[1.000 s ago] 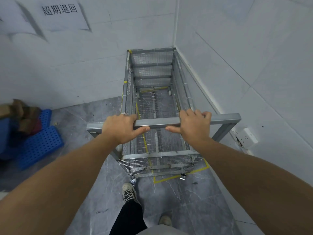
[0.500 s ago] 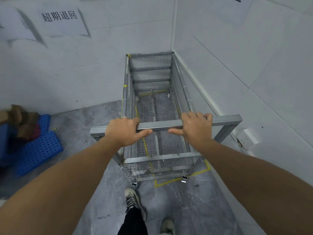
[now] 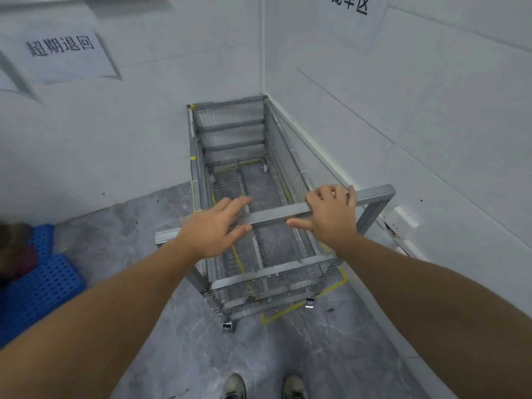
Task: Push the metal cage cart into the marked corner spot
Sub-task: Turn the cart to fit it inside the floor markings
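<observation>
The metal cage cart (image 3: 230,131) stands in the corner, its far end against the back wall and its right side along the right wall. Yellow floor tape (image 3: 288,311) outlines the spot; its near corner shows just in front of the cart's near wheels. My left hand (image 3: 213,228) hovers over the cart's handle bar (image 3: 273,216) with fingers stretched out and the thumb under the bar. My right hand (image 3: 331,214) lies on the bar, fingers curled over its far edge, thumb pointing left.
Blue perforated plastic pallets (image 3: 37,286) lie on the floor at the left with dark objects on them. A white wall socket (image 3: 401,221) sits low on the right wall beside the handle's end. My two shoes (image 3: 234,385) are behind the cart on the grey floor.
The cart has rolled a little farther into the corner. My left hand has let go of the handle bar and spread its fingers; the right thumb has loosened.
</observation>
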The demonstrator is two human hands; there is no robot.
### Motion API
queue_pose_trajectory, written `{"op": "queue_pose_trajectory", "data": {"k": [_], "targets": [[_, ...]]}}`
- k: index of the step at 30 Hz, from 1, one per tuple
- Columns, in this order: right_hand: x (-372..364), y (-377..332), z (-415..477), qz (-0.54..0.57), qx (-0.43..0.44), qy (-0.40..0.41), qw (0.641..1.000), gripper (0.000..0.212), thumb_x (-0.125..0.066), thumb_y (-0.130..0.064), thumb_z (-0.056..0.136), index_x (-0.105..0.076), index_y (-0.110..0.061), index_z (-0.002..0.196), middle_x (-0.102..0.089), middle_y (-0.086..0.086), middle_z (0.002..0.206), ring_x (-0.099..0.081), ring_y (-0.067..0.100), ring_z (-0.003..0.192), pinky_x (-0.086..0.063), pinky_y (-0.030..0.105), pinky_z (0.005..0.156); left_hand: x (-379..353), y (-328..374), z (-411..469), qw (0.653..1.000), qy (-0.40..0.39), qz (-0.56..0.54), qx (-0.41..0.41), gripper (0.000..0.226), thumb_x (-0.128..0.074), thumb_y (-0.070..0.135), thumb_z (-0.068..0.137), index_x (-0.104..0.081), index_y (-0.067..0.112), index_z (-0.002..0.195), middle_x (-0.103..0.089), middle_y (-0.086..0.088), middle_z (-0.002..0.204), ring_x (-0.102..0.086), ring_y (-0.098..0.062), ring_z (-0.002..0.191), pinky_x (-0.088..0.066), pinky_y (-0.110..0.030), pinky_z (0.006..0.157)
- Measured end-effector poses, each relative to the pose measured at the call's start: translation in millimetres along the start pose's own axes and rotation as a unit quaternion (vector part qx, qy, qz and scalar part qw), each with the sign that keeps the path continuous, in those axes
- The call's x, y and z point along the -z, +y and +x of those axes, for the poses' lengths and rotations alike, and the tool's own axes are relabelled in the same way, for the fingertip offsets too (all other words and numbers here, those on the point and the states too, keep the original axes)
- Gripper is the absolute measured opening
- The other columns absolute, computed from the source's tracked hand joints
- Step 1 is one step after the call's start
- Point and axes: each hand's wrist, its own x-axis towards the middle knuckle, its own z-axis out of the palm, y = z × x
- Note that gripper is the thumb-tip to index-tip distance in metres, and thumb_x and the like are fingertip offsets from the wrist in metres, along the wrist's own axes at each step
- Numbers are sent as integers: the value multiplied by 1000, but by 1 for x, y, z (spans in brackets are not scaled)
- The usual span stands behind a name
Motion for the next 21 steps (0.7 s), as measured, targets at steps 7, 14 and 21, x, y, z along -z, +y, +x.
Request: {"op": "queue_pose_trajectory", "data": {"k": [7, 14, 21], "targets": [[7, -9, -10, 30, -57, -14, 998, 101, -14, -94, 64, -58, -21, 117, -52, 7, 124, -35, 33, 128, -12, 58, 114, 17, -28, -7, 989, -114, -23, -95, 48, -35, 45, 103, -19, 47, 148, -54, 0, 130, -59, -24, 105, -52, -45, 87], [-7, -39, -18, 180, -211, 99, 956, 58, -43, -64, 90, -61, -19, 122, -40, 14, 147, -19, 33, 144, -11, 54, 115, 28, -73, -32, 986, -100, -57, -122, 48, -37, 47, 102, -24, 50, 148, -57, 1, 139, -56, -20, 118, -46, -34, 95], [-12, -73, -4, 281, -389, 117, 870, 70, -44, -54, 94, -26, -17, 151, 11, 15, 162, 10, 31, 149, -7, 50, 119, 25, -75, -47, 983, 6, -134, -125, 42, -48, 43, 97, -52, 37, 138, -72, 5, 110, -58, -5, 78, -49, -25, 72]]}}
